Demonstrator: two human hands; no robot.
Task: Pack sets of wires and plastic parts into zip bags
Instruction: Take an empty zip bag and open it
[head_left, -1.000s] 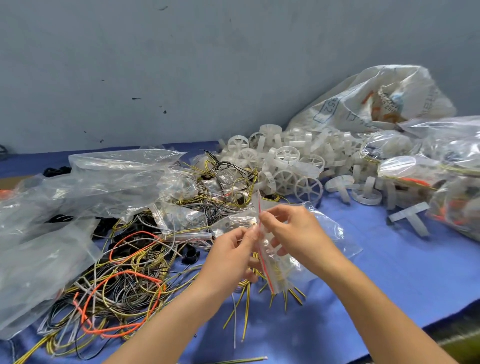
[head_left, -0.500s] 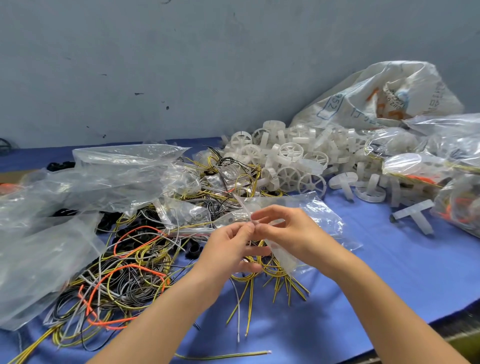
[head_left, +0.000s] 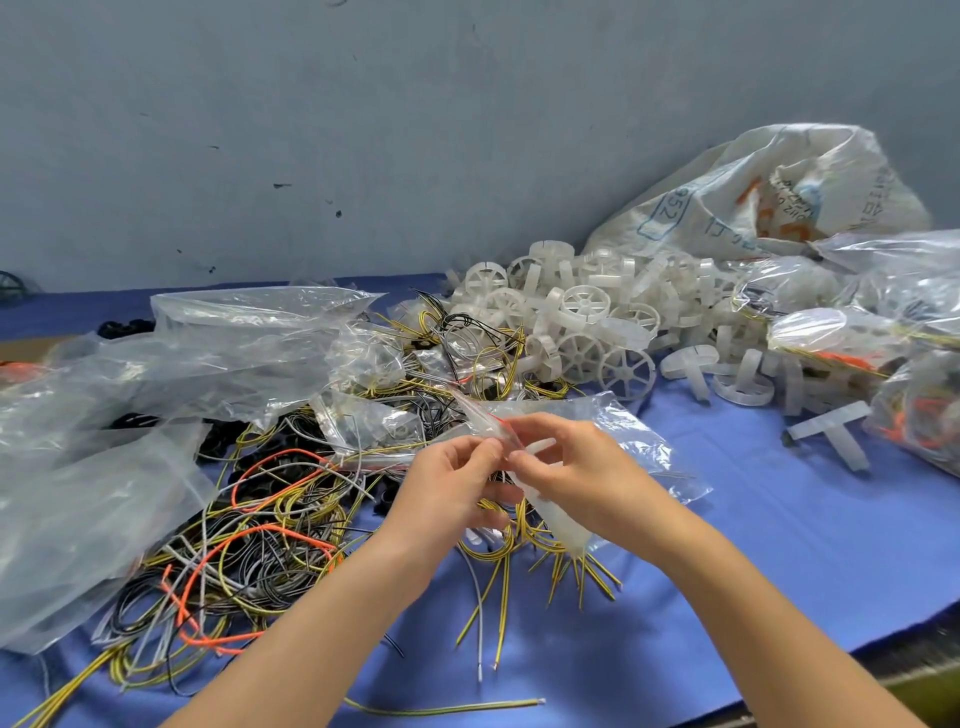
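At the middle of the blue table my left hand (head_left: 457, 488) and my right hand (head_left: 566, 467) pinch the red-striped mouth of a small clear zip bag (head_left: 550, 506). The bag hangs between them with a white plastic part and yellow wires inside; wire ends stick out below it. A tangle of yellow, grey, black and orange wires (head_left: 249, 525) lies to the left. White plastic wheels (head_left: 587, 332) are heaped behind, with T-shaped white pieces (head_left: 836, 439) to the right.
Large crumpled clear plastic bags (head_left: 171, 374) cover the left side. Filled zip bags (head_left: 841, 338) and a printed white sack (head_left: 769, 197) pile up at the right. A grey wall stands behind. Loose yellow wires (head_left: 447, 706) lie near the front edge.
The zip bag has turned from hanging upright to lying more level between my hands. Both hands have drawn closer together at its mouth.
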